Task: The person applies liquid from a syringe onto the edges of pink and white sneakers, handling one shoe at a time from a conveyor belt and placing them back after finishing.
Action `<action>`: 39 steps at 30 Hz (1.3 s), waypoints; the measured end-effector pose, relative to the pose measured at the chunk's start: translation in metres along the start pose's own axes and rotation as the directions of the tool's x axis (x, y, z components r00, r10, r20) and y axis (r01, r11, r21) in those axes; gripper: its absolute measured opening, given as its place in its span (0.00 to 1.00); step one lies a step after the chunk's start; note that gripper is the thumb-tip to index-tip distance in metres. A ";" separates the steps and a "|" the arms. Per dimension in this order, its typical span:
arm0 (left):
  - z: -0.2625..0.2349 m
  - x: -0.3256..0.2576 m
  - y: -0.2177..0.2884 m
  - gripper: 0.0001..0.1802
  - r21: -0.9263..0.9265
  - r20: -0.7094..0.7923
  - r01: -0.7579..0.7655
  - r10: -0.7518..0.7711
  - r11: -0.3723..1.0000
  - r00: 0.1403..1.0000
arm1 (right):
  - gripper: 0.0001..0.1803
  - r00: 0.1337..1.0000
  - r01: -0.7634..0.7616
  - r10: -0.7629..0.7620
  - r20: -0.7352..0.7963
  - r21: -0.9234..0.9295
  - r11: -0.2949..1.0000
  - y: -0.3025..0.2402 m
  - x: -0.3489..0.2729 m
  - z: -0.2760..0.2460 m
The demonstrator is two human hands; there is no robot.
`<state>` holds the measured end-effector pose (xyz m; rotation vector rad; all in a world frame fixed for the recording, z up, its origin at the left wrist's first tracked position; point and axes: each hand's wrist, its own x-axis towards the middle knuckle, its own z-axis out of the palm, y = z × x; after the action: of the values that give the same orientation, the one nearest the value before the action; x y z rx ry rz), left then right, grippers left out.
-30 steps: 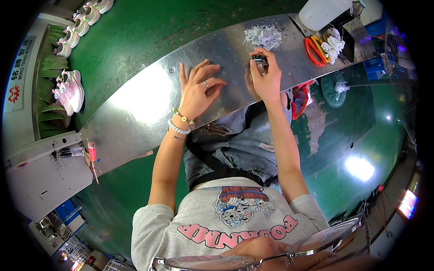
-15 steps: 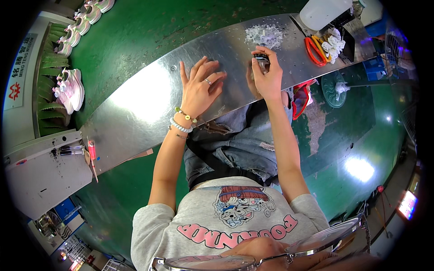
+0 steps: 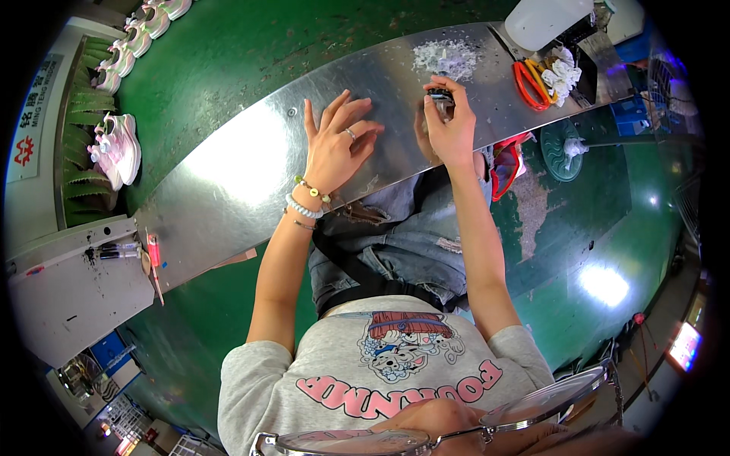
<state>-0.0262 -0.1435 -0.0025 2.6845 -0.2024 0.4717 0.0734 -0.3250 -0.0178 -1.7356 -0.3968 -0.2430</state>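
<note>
My left hand (image 3: 340, 140) hovers over or rests on the metal bench top (image 3: 258, 197), its fingers spread with nothing in them. In my right hand (image 3: 452, 125) a small dark object with a shiny part (image 3: 440, 95) is pinched between thumb and fingers; its kind I cannot make out. Just beyond that hand lies a pile of white scraps (image 3: 445, 59). Scissors with orange-red handles (image 3: 530, 86) lie to the right of the scraps.
Crumpled white material (image 3: 563, 74) and a translucent white container (image 3: 546, 23) stand at the bench's right end. A pink-red tool (image 3: 154, 251) lies at the left end. Pink-white sneakers (image 3: 116, 152) stand at far left. A green round stool or base (image 3: 561, 152) is on the right.
The fingers of my left hand have shifted slightly, spreading a little differently. My right hand keeps its pinch on the small dark object in nearly the same place.
</note>
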 end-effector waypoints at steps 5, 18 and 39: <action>0.009 0.004 0.008 0.22 0.123 -0.053 0.140 -0.135 0.982 0.989 | 0.16 0.999 0.036 -0.036 0.000 -0.015 0.999 0.000 0.001 0.001; 0.025 0.024 -0.008 0.27 0.181 -0.138 0.256 -0.233 0.950 0.963 | 0.16 1.000 0.010 -0.010 0.001 -0.032 0.999 -0.002 0.000 0.001; 0.020 0.023 -0.004 0.18 0.150 -0.138 0.174 -0.153 0.973 0.978 | 0.16 1.000 -0.001 0.001 0.001 -0.006 1.000 0.000 0.001 0.001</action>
<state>0.0023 -0.1502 -0.0127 2.7861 0.0979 0.6268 0.0742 -0.3241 -0.0175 -1.7417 -0.3965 -0.2425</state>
